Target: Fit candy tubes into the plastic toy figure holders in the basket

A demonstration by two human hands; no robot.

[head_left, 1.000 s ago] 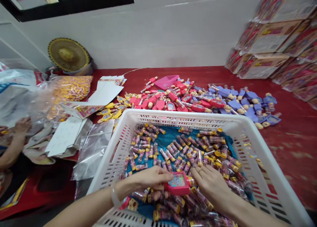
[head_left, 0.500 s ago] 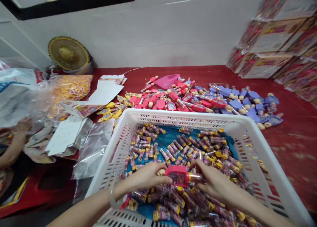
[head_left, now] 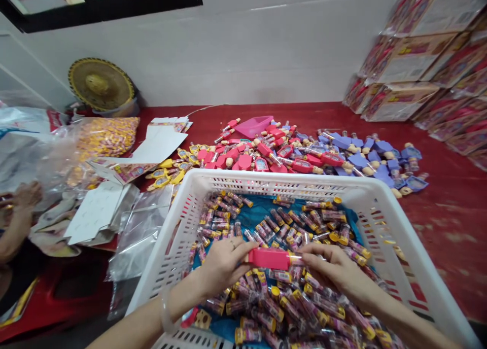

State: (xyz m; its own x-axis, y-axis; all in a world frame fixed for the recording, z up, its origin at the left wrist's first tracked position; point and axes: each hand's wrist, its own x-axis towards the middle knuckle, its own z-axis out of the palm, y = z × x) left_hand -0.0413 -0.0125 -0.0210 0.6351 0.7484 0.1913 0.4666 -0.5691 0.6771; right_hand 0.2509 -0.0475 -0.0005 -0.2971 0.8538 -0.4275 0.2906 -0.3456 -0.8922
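Note:
Over the white plastic basket point(head_left: 281, 175), my left hand point(head_left: 227, 260) is closed on the left end of a red plastic candy toy point(head_left: 271, 258). The toy lies level, its plain red side facing up. A clear tube with a yellow band point(head_left: 296, 258) sticks out of its right end. My right hand point(head_left: 337, 269) pinches that tube between thumb and fingers. Below both hands, many small clear tubes with yellow caps point(head_left: 266, 306) lie loose on a blue liner point(head_left: 251, 212). A red toy with a cheese-like piece point(head_left: 201, 318) rests near the basket's front left.
Behind the basket are piles of yellow point(head_left: 162, 179), red point(head_left: 243, 161) and purple toys point(head_left: 382, 159), plus a pink scoop point(head_left: 254, 127). Packed boxes point(head_left: 401, 100) are stacked at right. Card sheets point(head_left: 91, 212) and clear bags point(head_left: 142, 232) lie left, near another person's hand point(head_left: 28, 194).
The red candy toy has turned over: its windowed face showed before, and its plain side shows now. My left hand has rolled with it. My right fingers now pinch the tube more visibly.

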